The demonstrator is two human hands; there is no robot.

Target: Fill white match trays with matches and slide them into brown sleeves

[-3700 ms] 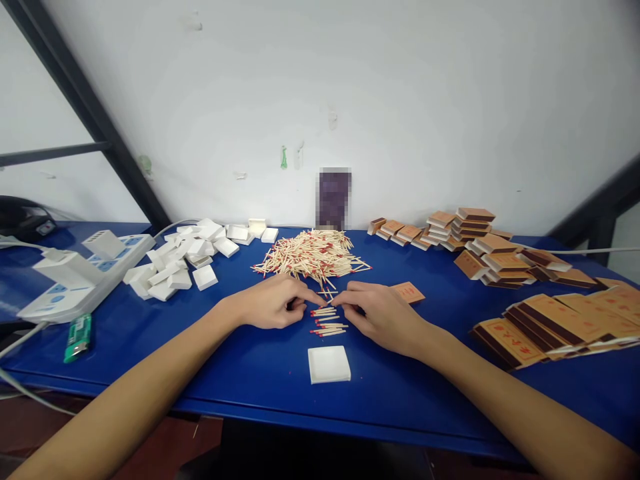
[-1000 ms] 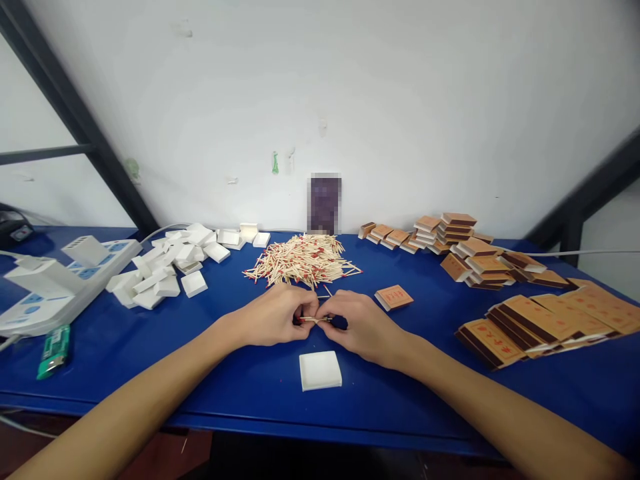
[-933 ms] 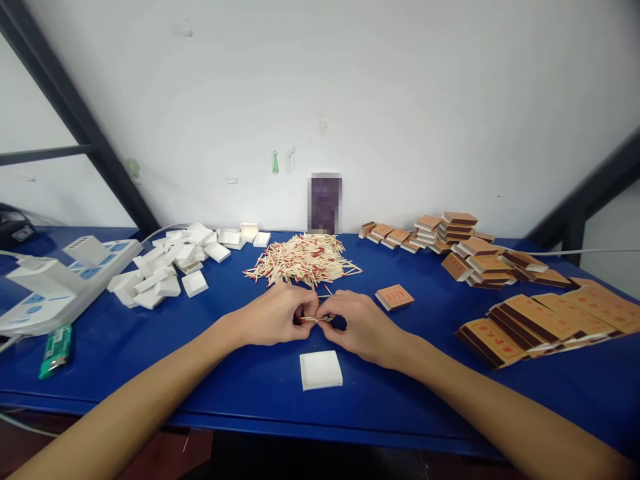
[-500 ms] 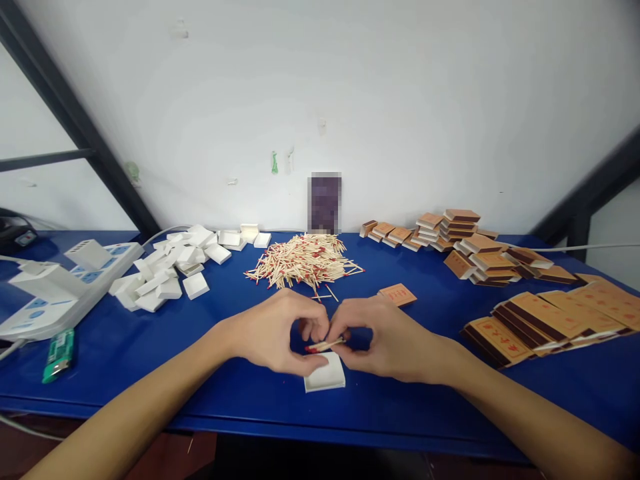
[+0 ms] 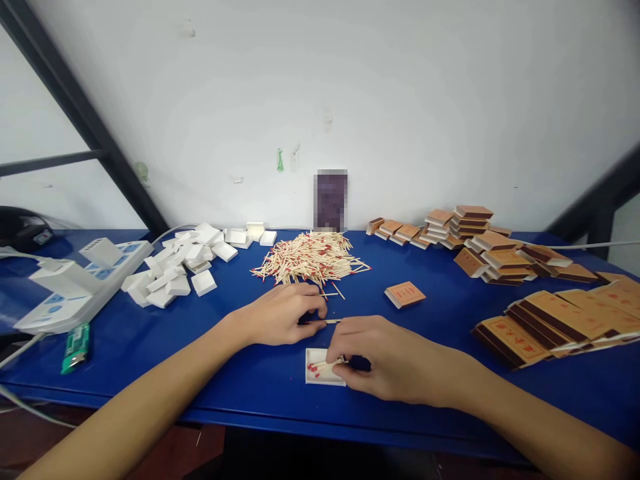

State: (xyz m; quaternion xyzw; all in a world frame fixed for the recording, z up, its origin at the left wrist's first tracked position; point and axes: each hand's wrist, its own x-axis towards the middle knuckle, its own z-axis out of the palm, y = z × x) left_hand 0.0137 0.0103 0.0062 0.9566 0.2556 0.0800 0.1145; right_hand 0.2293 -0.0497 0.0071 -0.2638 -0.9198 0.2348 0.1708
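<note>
A small white tray (image 5: 311, 377) lies near the table's front edge, with several red-tipped matches (image 5: 318, 368) over its inside. Their plain ends are pinched in my right hand (image 5: 380, 357), whose fingertips reach over the tray's right side. Behind the tray, my left hand (image 5: 287, 313) rests low over the table, its fingers curled round the end of a single match (image 5: 332, 322) lying crosswise. A large heap of loose matches (image 5: 313, 259) is just beyond my left hand. One orange matchbox sleeve (image 5: 405, 294) lies behind my right hand.
White trays (image 5: 175, 267) are piled at the back left, beside a power strip (image 5: 80, 293) and a green packet (image 5: 76, 347). Matchbox sleeves (image 5: 500, 257) are stacked at the back right, and more (image 5: 545, 320) lie in a row at the right. A wall rises behind.
The hands have parted. My right hand has lowered the matches into the white tray, while my left hand has moved back from it to a single match. The view has shifted slightly.
</note>
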